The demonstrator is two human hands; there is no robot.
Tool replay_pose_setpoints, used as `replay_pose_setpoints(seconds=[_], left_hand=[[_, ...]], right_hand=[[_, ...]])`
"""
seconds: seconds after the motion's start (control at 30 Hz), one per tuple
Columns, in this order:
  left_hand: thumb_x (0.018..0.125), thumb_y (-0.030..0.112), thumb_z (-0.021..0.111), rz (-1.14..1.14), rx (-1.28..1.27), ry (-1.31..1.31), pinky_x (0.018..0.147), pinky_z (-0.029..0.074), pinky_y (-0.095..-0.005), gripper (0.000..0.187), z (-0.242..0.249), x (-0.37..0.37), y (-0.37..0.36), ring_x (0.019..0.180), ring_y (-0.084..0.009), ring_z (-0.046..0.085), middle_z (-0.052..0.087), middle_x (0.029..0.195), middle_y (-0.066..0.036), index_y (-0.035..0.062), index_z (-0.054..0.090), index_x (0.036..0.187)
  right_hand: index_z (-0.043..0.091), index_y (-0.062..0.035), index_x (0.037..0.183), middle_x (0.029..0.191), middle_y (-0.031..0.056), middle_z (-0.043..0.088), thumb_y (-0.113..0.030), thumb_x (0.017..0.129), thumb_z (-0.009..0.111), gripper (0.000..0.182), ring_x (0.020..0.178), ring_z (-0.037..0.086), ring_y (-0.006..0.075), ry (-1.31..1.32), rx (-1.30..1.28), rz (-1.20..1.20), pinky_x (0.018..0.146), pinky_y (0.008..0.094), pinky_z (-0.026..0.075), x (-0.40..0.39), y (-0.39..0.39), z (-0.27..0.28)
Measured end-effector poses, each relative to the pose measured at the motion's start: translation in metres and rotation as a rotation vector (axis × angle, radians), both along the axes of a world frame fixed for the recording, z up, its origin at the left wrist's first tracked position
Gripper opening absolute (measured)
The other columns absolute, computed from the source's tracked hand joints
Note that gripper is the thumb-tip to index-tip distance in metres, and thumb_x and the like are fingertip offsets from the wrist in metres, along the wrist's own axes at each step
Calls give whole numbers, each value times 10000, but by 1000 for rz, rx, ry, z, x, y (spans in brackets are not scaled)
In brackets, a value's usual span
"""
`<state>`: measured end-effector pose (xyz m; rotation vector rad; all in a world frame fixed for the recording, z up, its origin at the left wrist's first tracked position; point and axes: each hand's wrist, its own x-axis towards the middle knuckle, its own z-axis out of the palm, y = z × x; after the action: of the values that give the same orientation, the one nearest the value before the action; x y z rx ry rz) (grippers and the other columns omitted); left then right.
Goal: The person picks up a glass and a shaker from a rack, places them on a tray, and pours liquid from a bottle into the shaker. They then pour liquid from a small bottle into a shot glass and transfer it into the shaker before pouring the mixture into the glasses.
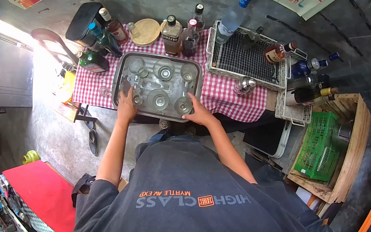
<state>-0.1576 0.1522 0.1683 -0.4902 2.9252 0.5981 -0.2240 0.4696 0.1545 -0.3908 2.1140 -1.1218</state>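
A grey metal tray (pixel 141 54) holding several clear glasses lies on a red-and-white checked cloth (pixel 226 90). My left hand (pixel 127 106) grips the tray's near left edge, its fingers beside a small glass (pixel 138 98). At the near right corner, my right hand (pixel 201 112) is on the tray rim, close to another glass (pixel 182 105). A larger glass (pixel 159 99) stands between the hands, and more glasses stand along the far side. The undersides of both hands are hidden.
Bottles (pixel 172 36) and a round wooden board (pixel 146 31) stand behind the tray. Right of it are a wire basket (pixel 232 71) with bottles and a metal shaker (pixel 245 85). A green crate (pixel 317 147) sits lower right, a red surface (pixel 40 194) lower left.
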Motion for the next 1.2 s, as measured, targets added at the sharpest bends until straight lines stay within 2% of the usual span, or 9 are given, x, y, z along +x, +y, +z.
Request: replay_pose_setpoints(seconds=[0.03, 0.23, 0.33, 0.77, 0.87, 1.2], left_hand=[[636, -33, 737, -7, -2, 7, 947, 475, -485, 933, -2, 0, -2, 1153, -478, 498, 363, 1349, -283, 167, 320, 1446], [651, -38, 723, -17, 15, -8, 940, 478, -483, 921, 4, 1, -2, 1145, -474, 499, 386, 1330, -274, 179, 321, 1450], [658, -36, 719, -35, 20, -13, 931, 480, -487, 912, -2, 0, -5, 1129, -467, 506, 406, 1303, -269, 184, 324, 1450], [689, -9, 714, -36, 37, 3, 932, 466, -478, 867, -2, 2, -7, 1107, -456, 510, 433, 1233, -252, 176, 338, 1448], [690, -6, 698, -42, 58, -18, 912, 488, -488, 846, 6, 1, -7, 1122, -455, 510, 421, 1283, -269, 168, 348, 1440], [681, 39, 758, -57, 124, -7, 959, 461, -465, 904, 13, 1, -14, 1154, -441, 497, 407, 1327, -267, 138, 305, 1458]], right_hand=[[139, -55, 1508, 1474, 267, 333, -225, 691, 825, 1081, 1388, 324, 369, 82, 26, 57, 1139, 395, 308, -2, -2, 6], [311, -163, 1473, 1437, 177, 424, -129, 695, 806, 922, 1329, 417, 343, 198, -65, 132, 1076, 398, 390, -3, -6, 13], [360, -175, 1446, 1400, 159, 467, -115, 696, 798, 871, 1286, 463, 344, 233, -30, 92, 1042, 398, 421, 0, -8, 15], [376, -168, 1425, 1364, 173, 494, -106, 690, 801, 852, 1263, 481, 362, 280, -13, 47, 1025, 410, 432, 3, -14, 20], [375, -168, 1424, 1369, 176, 488, -101, 690, 800, 851, 1267, 476, 366, 268, -16, 43, 1029, 411, 429, 4, -14, 23], [329, -199, 1455, 1396, 170, 461, -94, 699, 795, 894, 1288, 453, 360, 229, 43, 34, 1045, 412, 416, 6, -19, 24]])
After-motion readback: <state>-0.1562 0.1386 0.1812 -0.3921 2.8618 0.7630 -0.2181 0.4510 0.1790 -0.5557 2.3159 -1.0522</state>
